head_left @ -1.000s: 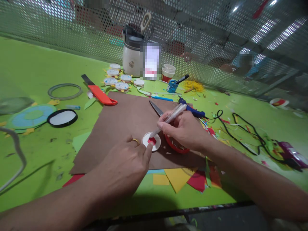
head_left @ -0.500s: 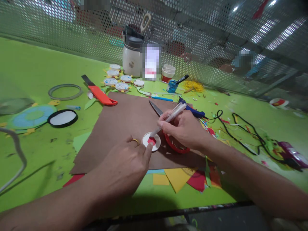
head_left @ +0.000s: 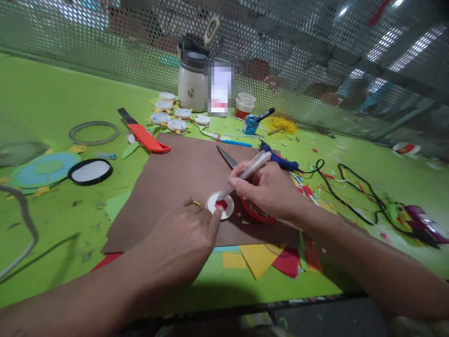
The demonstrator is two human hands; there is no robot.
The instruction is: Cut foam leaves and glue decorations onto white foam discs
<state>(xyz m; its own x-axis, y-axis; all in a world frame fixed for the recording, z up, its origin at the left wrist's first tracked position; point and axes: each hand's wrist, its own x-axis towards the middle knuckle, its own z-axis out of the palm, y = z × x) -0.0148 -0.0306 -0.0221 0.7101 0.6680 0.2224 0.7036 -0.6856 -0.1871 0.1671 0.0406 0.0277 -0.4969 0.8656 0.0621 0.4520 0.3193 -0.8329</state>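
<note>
On a brown board (head_left: pixel 175 173) lies a small round white disc (head_left: pixel 229 206) with a red hexagonal paper piece (head_left: pixel 221 204) at its middle. My left hand (head_left: pixel 184 236), a ring on one finger, holds the disc steady; a fingertip presses the red piece. A clear pen (head_left: pixel 250 168) is gripped in my right hand (head_left: pixel 268 187), its tip down at the red piece's upper edge. Scissors (head_left: pixel 227 157) with red handles lie partly hidden beneath my right hand.
Left are an orange-handled knife (head_left: pixel 147 138), a black-rimmed oval (head_left: pixel 91 172) and a tape ring (head_left: pixel 94 133). Finished-looking discs (head_left: pixel 177 125), a white jug (head_left: pixel 192 86) and a blue jar (head_left: pixel 250 125) stand behind. A blue glue gun (head_left: pixel 284 162) trails its cord rightward.
Both hands stay almost in place at the disc. The pen tip shifts very slightly along the red piece's edge; the view moves a little.
</note>
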